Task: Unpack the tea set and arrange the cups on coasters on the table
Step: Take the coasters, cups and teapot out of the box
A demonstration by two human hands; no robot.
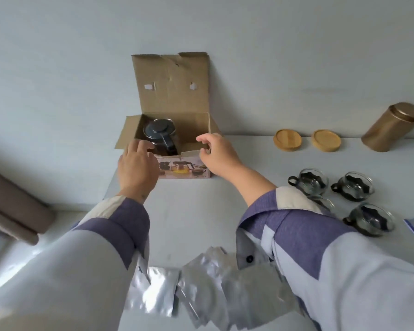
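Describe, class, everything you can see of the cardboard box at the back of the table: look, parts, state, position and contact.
The cardboard box is plain brown inside, with a printed picture of a tea set on its pale front. It stands open against the wall, lid flap upright, a side flap splayed left. Inside sits a glass teapot with a dark lid and handle. The left hand reaches over its front left corner; the right hand has its fingers at the front rim.
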